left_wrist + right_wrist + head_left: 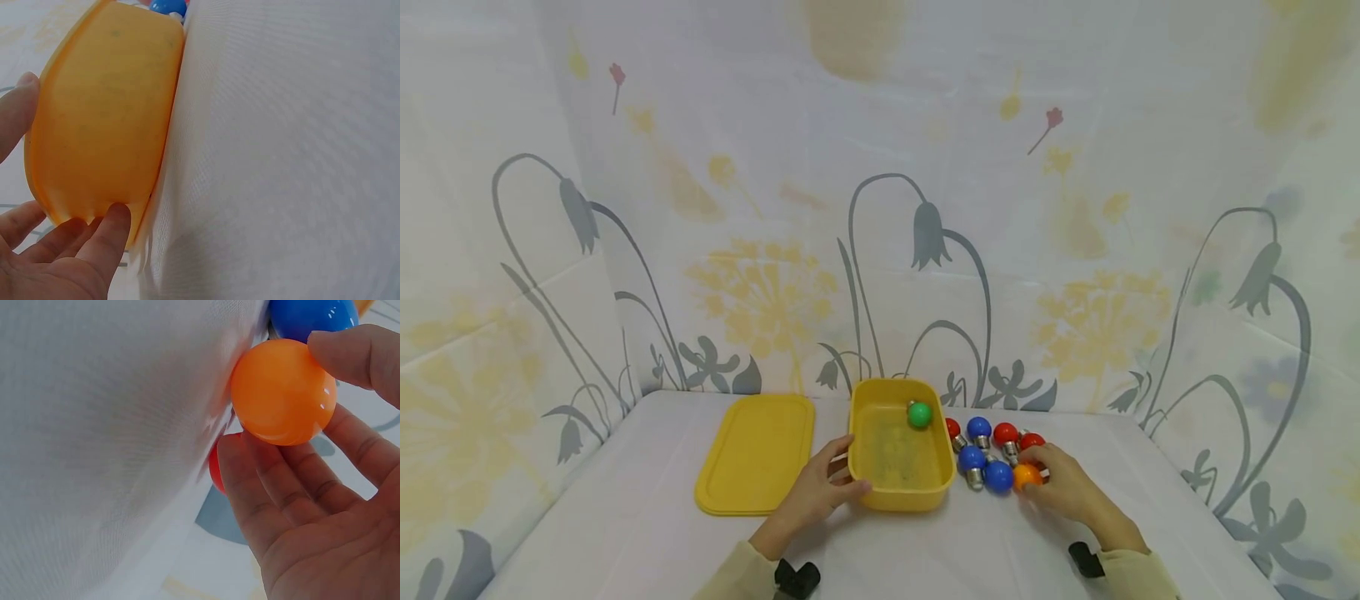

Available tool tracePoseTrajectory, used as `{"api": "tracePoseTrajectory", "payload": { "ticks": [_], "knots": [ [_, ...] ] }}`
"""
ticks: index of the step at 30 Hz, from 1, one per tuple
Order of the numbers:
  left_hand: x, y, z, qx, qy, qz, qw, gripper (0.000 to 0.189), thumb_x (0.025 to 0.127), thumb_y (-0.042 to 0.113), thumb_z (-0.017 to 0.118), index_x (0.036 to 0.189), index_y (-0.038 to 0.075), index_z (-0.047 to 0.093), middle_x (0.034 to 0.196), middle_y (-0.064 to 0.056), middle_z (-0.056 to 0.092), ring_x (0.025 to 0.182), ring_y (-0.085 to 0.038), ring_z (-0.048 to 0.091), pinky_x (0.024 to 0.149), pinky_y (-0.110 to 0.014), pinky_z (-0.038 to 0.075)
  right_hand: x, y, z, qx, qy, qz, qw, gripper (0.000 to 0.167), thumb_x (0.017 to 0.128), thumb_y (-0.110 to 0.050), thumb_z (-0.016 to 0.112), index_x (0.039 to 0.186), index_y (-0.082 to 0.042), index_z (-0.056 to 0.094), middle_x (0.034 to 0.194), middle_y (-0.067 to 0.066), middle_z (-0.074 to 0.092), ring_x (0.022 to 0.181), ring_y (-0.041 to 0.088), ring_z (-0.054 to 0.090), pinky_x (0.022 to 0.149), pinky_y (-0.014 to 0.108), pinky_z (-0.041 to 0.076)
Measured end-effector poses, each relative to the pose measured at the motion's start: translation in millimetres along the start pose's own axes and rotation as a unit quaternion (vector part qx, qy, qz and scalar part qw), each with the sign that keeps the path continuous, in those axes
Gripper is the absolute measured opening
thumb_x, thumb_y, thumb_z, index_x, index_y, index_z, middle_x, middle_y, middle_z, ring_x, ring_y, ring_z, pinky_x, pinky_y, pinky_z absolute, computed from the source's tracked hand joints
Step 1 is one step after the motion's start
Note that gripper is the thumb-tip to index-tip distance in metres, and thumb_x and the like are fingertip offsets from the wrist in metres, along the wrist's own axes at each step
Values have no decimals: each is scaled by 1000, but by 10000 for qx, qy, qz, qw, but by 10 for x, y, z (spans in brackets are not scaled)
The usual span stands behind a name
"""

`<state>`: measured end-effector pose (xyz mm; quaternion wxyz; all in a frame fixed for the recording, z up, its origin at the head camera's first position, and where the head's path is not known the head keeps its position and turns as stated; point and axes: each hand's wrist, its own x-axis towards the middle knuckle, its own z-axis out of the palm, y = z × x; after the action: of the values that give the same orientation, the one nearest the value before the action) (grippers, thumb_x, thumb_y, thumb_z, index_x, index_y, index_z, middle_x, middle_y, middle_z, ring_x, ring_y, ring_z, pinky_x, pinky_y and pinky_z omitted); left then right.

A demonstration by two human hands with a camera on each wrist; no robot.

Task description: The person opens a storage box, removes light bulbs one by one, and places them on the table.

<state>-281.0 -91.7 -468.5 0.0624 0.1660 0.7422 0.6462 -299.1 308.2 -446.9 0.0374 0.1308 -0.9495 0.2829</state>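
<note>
A yellow plastic box (pixel 901 498) stands without its lid, with one green light bulb (pixel 920 414) inside near the back right. My left hand (pixel 817 490) rests against the box's left side and near left corner, its fingertips touching the wall in the left wrist view. On the right, my right hand (pixel 1063 482) pinches an orange light bulb (pixel 281 394) between thumb and fingers; its base is hidden. Close by lie a blue bulb (pixel 998 476) and a red bulb (pixel 217 469), the latter partly behind my fingers.
A flat yellow lid (pixel 756 454) lies left of the box. Between the box and my right hand are more red and blue bulbs (pixel 979 428) with metal screw bases, lying close together. White cloth (pixel 985 558) covers the table, and a flower-printed sheet (pixel 880 208) hangs behind.
</note>
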Motion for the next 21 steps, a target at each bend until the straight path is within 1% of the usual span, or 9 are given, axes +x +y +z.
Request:
{"api": "tracePoseTrajectory", "payload": {
  "ticks": [8,12,14,18,21],
  "knots": [
    [1,3,1,-101,-58,43,9999,85,84,17,75,149,-1,24,149,-25,28,132,-40,39,99,-39,46,-21,7,-8,41,74,-112,9999,36,76,-13,77,110,-4,65,109,9,59,96,25,56,86,45,53],
    [-13,21,5,-112,-71,73,9999,86,84,17,75,149,-1,23,149,-26,28,132,-41,39,99,-40,46,-33,3,-23,33,168,-291,9994,38,76,-17,77,110,-3,65,109,10,60,97,27,56,87,48,51],
    [-16,23,5,-78,-61,93,9999,86,83,17,76,149,-2,23,148,-26,28,131,-41,39,100,-40,46,-29,13,-23,17,253,-417,9988,36,79,-19,76,109,-3,65,107,9,60,98,28,57,87,49,50],
    [-17,22,2,-61,-49,88,9999,86,84,17,75,149,-1,23,148,-26,28,132,-40,39,100,-41,45,-15,24,-24,-49,552,-767,9955,33,83,-25,75,106,-3,66,102,8,62,97,29,59,85,49,49],
    [-18,20,3,-58,-31,41,10000,84,84,18,75,149,-1,24,149,-25,29,132,-40,39,100,-39,45,-15,12,-27,-129,722,-897,9933,33,83,-27,75,104,-3,66,100,8,63,96,30,59,83,48,49]
  ]
}}
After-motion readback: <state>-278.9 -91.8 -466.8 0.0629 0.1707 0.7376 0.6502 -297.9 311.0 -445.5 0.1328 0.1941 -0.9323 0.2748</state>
